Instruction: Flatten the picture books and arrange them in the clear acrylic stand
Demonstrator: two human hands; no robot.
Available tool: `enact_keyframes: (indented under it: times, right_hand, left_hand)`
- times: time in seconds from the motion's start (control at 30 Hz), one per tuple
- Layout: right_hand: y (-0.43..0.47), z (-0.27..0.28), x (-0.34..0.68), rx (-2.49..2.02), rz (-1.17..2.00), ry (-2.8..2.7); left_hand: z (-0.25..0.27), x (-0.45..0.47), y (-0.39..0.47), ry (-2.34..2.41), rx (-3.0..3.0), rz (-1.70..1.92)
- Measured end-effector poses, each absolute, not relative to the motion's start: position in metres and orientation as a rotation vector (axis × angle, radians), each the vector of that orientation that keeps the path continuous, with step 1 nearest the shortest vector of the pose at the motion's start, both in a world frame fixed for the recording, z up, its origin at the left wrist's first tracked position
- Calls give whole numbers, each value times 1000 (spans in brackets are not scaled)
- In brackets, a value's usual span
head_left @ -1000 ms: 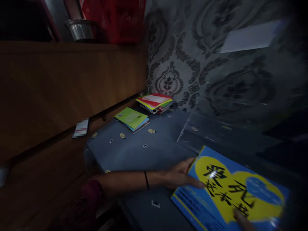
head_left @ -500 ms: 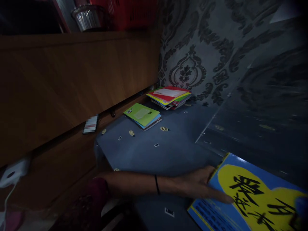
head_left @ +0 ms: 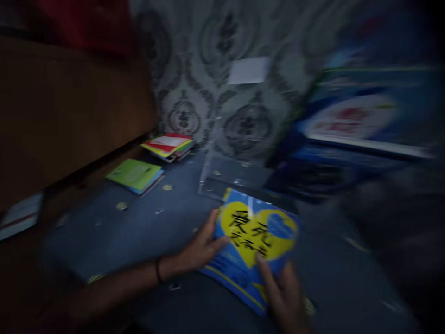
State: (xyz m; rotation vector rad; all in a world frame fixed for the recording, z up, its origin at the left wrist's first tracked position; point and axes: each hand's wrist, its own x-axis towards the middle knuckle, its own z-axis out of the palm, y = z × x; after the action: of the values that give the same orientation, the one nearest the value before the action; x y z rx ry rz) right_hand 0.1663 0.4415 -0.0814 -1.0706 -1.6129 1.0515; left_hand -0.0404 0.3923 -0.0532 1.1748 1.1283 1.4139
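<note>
A blue book [head_left: 247, 234] with a large yellow heart and black characters on its cover is held tilted over the cloth-covered table. Its left edge is in my left hand [head_left: 203, 246], the thumb on the cover and the other fingers beyond the edge. My right hand [head_left: 283, 292] grips the lower right part, one digit lying on the cover; the rest of its grip is partly hidden. A dark band circles my left wrist. Motion blurs the picture.
A green-topped stack of books [head_left: 134, 174] and a red-and-yellow-topped stack [head_left: 168, 144] lie at the back left. A clear plastic sheet [head_left: 225, 176] is behind the book. Large blue packaging [head_left: 351, 116] stands at right. A wooden panel [head_left: 69, 106] borders the left.
The view has swung right, so the stacks appear farther left and the blue packaging has come into sight. My right hand now shows on the book, which my left hand still holds.
</note>
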Motion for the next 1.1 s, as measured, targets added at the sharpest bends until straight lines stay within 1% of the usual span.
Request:
enact_keyframes:
  times: [0.1,0.2,0.3,0.43,0.53,0.7,0.93,1.1]
  right_hand:
    - [435,-65,165,-1031,1293,-1468]
    - [438,-53,175,-934,1452,-1379]
    - [440,-49,191,-797,1538,-1326]
    - [448,-46,211,-715,1569,-1317]
    - [464,-37,221,-734,1576,-1315]
    - [502,-14,233,-721,1522,-1296]
    - [542,7,237,-653,1394,-1358]
    - [576,27,237,-644,1245,-1483]
  left_hand:
    - [-45,-32,400,1152,953,1428]
    - [-36,-23,412,1102,902,1328]
    - [-27,-11,420,1042,900,1258]
    - [-13,6,435,990,852,1290]
    - [5,19,452,958,872,1273]
    - [32,36,482,910,892,1352]
    - [47,41,519,845,1027,1444]
    - [58,34,555,804,1282,1544]
